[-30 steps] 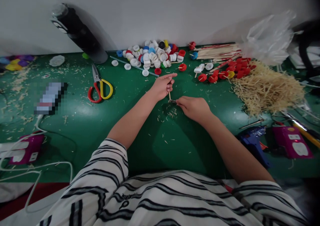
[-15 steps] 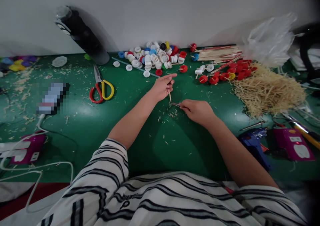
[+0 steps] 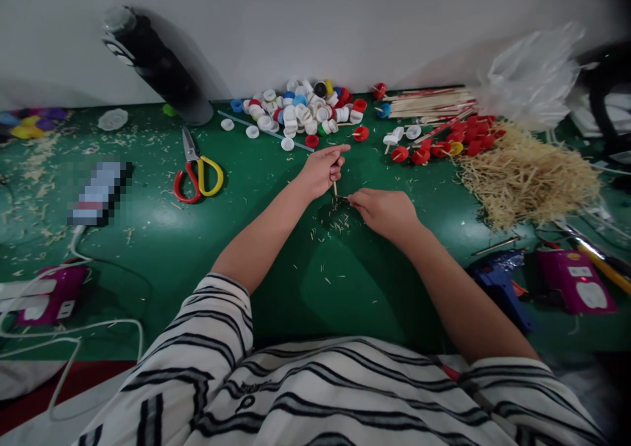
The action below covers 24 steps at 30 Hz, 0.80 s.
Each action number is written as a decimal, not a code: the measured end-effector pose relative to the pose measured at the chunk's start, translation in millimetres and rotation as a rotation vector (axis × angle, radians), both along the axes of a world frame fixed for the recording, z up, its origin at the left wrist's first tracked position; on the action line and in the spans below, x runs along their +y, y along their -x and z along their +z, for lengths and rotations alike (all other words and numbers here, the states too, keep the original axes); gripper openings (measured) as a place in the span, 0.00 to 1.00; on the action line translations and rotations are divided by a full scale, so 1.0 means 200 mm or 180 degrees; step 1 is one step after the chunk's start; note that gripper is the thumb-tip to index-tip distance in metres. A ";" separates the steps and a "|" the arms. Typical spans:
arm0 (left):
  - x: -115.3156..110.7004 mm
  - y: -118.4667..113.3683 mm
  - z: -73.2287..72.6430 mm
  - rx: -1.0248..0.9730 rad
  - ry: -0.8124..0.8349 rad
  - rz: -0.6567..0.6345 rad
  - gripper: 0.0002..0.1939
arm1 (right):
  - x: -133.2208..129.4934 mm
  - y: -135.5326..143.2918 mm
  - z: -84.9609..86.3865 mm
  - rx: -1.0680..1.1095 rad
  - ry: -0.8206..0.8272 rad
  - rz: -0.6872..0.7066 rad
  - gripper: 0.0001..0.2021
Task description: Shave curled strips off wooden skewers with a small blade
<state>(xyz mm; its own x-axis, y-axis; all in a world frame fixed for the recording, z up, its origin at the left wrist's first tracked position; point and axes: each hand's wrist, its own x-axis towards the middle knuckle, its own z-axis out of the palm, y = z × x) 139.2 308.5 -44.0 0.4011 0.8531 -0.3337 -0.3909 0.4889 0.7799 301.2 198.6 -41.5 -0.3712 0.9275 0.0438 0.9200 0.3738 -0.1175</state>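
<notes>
Between the fingers of my left hand (image 3: 321, 172) is a thin wooden stick (image 3: 335, 188), its lower end pointing down at the table and its index finger stretched out to the right. My right hand (image 3: 387, 211) is closed on a small metal blade (image 3: 342, 199), most of which its fingers hide. The blade's tip meets the stick near the lower end. Pale wood shavings (image 3: 339, 223) lie scattered on the green table (image 3: 296, 308) just below. Beyond the hands sits a heap of plastic bottle caps (image 3: 302, 114), mostly white.
Scissors (image 3: 198, 173), a phone (image 3: 101, 193) and a leaning black bottle (image 3: 158, 65) are on the left. To the right are red caps with sticks (image 3: 473, 137), a bundle of sticks (image 3: 428, 103), a straw-like pile of shavings (image 3: 530, 177), a blue glue gun (image 3: 500, 285) and a purple power socket (image 3: 574, 282).
My right hand has moved slightly up and left, with the blade's tip closer along the stick. My left hand keeps its place and grip. The whole view has shifted a little.
</notes>
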 end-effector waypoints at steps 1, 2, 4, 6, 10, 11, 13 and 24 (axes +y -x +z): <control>0.00 0.00 0.00 0.0026 -0.0019 -0.0008 0.12 | 0.00 0.00 0.01 -0.0015 0.0055 0.0001 0.15; 0.00 -0.01 0.00 0.0048 -0.0040 -0.0013 0.13 | 0.00 0.00 0.02 -0.0014 0.0095 0.0008 0.15; -0.01 -0.01 0.00 0.0071 -0.0075 -0.0012 0.13 | 0.00 -0.01 0.02 0.0027 0.0146 0.0007 0.14; 0.00 -0.01 -0.01 0.0065 -0.0095 -0.0031 0.13 | 0.00 -0.02 0.02 0.0096 0.0179 -0.0004 0.14; 0.01 -0.01 -0.02 0.0014 -0.0092 -0.0025 0.13 | -0.01 -0.04 0.00 0.0220 0.0232 0.0030 0.13; 0.01 0.00 -0.02 -0.0019 -0.0076 -0.0006 0.13 | -0.01 -0.04 -0.01 0.0250 0.0234 0.0041 0.13; 0.02 0.01 -0.02 -0.0138 -0.0049 0.0003 0.13 | -0.02 -0.06 -0.02 0.0325 0.0215 0.0038 0.12; 0.05 0.08 -0.06 -0.1162 0.0363 -0.0285 0.15 | -0.04 -0.09 -0.07 0.1390 0.0291 -0.0506 0.12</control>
<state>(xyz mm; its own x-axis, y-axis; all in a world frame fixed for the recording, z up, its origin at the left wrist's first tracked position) 123.0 318.4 -55.1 0.5822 0.7750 -0.2458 -0.5845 0.6091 0.5361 319.7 189.6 -55.4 -0.1895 0.9786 0.0798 0.8221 0.2025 -0.5321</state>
